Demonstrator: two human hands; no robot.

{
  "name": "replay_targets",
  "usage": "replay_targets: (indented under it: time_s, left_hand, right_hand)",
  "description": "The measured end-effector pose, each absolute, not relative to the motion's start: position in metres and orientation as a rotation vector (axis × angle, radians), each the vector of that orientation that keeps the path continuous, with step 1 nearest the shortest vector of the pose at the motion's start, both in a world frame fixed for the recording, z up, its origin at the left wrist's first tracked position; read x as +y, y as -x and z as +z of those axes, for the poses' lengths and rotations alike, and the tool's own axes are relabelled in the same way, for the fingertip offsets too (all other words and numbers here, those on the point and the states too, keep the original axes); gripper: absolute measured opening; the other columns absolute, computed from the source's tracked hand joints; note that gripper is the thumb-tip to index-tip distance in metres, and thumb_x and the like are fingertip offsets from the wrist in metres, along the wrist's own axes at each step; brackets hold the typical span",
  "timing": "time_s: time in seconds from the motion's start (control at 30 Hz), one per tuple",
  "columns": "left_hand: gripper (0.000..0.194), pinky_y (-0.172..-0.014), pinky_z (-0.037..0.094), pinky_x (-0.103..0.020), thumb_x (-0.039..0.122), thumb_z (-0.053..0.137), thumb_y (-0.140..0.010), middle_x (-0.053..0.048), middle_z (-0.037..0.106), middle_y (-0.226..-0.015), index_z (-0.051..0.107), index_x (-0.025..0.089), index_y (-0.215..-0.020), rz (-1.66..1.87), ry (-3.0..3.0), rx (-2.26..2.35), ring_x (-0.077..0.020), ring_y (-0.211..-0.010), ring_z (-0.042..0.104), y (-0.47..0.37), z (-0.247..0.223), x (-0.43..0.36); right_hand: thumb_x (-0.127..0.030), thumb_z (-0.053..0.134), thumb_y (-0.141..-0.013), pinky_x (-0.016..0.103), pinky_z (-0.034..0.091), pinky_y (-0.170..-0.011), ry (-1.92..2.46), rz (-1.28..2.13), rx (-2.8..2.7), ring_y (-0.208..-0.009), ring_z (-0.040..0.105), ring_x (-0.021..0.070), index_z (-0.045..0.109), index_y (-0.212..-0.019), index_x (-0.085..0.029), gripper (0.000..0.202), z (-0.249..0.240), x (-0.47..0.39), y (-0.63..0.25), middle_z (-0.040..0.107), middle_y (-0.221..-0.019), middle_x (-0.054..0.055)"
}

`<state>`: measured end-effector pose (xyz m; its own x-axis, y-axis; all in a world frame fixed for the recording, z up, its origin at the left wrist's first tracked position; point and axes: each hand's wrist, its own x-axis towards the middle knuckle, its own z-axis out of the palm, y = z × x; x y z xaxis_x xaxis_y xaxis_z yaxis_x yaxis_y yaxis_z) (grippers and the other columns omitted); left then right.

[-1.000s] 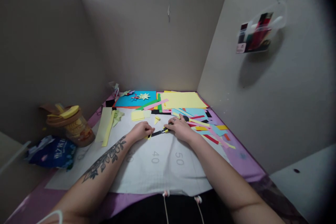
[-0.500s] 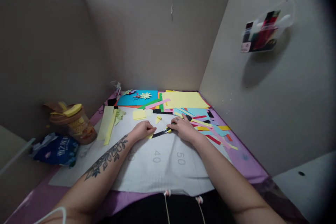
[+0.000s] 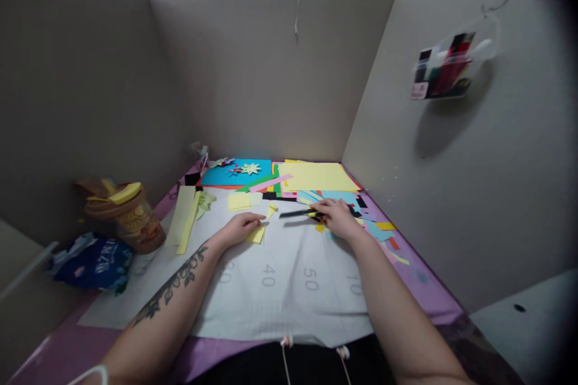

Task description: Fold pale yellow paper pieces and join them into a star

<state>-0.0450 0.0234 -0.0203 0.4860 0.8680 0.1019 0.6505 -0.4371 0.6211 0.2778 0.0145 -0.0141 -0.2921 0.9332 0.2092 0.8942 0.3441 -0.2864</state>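
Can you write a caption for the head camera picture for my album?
A cutter in the right hand, yellow paper at the left hand, and stars farther back.

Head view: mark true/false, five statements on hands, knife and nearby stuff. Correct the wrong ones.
1. The right hand holds the knife. True.
2. The left hand covers part of a small yellow paper. True.
3. The knife's tip touches that yellow paper. False: they are apart, with white mat showing between.
4. The cup stands by the right wall. False: the cup is by the left wall.
5. A pale paper star lies on the blue sheet. True.
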Motion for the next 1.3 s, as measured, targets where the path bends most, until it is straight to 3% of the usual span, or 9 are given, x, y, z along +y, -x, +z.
replay_targets:
  time_s: [0.1,0.27,0.67,0.8,0.93,1.03,1.1,1.2,1.3]
  left_hand:
    - [0.042,-0.074,0.045,-0.03,0.039,0.041,-0.084,-0.009,0.067,-0.099,0.062,0.016,-0.112,0.602,-2.171,1.429,-0.0218,-0.085,0.061,0.051,-0.011,0.012]
    - [0.038,-0.069,0.042,-0.031,0.048,0.065,-0.064,-0.009,0.063,-0.093,0.066,0.018,-0.088,0.425,-2.249,1.609,-0.025,-0.083,0.058,0.052,-0.006,-0.006]
    - [0.007,-0.054,0.033,-0.023,0.023,0.055,-0.065,0.003,0.051,-0.063,0.053,0.018,-0.069,0.856,-1.91,1.486,-0.014,-0.061,0.048,0.053,-0.012,0.004]
    - [0.025,-0.049,0.032,-0.022,0.022,0.056,-0.063,0.005,0.05,-0.06,0.055,0.018,-0.088,1.097,-1.539,1.487,-0.0118,-0.053,0.045,0.059,-0.011,0.007]
    - [0.028,-0.045,0.028,-0.02,0.023,0.057,-0.063,0.007,0.049,-0.055,0.053,0.02,-0.091,1.08,-1.304,1.351,-0.0103,-0.046,0.044,0.056,-0.007,0.002]
    - [0.025,-0.048,0.031,-0.019,0.023,0.06,-0.063,0.009,0.046,-0.054,0.049,0.021,-0.085,1.115,-1.237,1.196,-0.0104,-0.049,0.051,0.047,-0.003,-0.001]
    - [0.024,-0.048,0.03,-0.018,0.024,0.061,-0.065,0.009,0.046,-0.057,0.045,0.021,-0.082,1.128,-1.216,1.139,-0.0104,-0.052,0.055,0.04,-0.003,-0.004]
    - [0.022,-0.048,0.031,-0.018,0.023,0.059,-0.066,0.008,0.047,-0.061,0.045,0.022,-0.083,1.141,-1.23,1.092,-0.01,-0.055,0.055,0.032,-0.006,-0.006]
    - [0.022,-0.052,0.034,-0.019,0.018,0.053,-0.064,0.007,0.049,-0.066,0.049,0.02,-0.085,1.186,-1.296,1.099,-0.009,-0.056,0.05,0.028,-0.01,-0.007]
  right_hand:
    - [-0.002,0.045,-0.077,0.048,0.032,-0.095,2.001,0.07,-2.061,-0.111,0.052,0.0279,0.059,-0.122,-0.028,0.054,-0.017,0.021,-0.3,0.059,-0.119,0.01]
    - [-0.01,0.051,-0.08,0.052,0.035,-0.089,2.274,-0.005,-1.831,-0.111,0.05,0.0345,0.053,-0.129,-0.025,0.051,-0.022,0.022,-0.292,0.055,-0.123,0.017]
    - [-0.018,0.045,-0.087,0.045,0.025,-0.107,0.816,0.225,-2.356,-0.117,0.048,0.0221,0.059,-0.118,-0.018,0.034,-0.024,-0.033,-0.157,0.059,-0.12,0.011]
    - [-0.052,0.047,-0.087,0.047,0.018,-0.11,0.592,0.462,-2.827,-0.14,0.019,0.0281,0.031,-0.143,-0.02,0.067,-0.025,-0.051,-0.144,0.027,-0.151,0.012]
    - [-0.059,0.05,-0.081,0.049,0.011,-0.112,1.392,0.49,-2.682,-0.141,0.014,0.0327,0.021,-0.147,-0.01,0.087,-0.028,-0.041,-0.168,0.017,-0.152,0.017]
    - [-0.051,0.058,-0.078,0.054,0.0,-0.111,1.966,0.169,-2.248,-0.139,0.011,0.0414,0.041,-0.135,0.004,0.08,-0.022,-0.027,-0.192,0.025,-0.147,0.029]
    - [-0.039,0.061,-0.079,0.059,-0.003,-0.109,1.848,0.044,-2.159,-0.138,0.013,0.0408,0.055,-0.125,-0.005,0.057,-0.014,-0.02,-0.196,0.032,-0.146,0.023]
    - [-0.028,0.052,-0.084,0.051,0.021,-0.107,1.415,0.278,-2.104,-0.125,0.042,0.029,0.058,-0.119,-0.018,0.036,-0.005,-0.013,-0.181,0.053,-0.131,0.013]
    - [-0.024,0.057,-0.077,0.037,0.047,-0.081,1.202,0.799,-1.802,-0.089,0.061,0.0207,0.049,-0.123,-0.018,0.047,-0.009,-0.003,-0.156,0.064,-0.099,0.008]
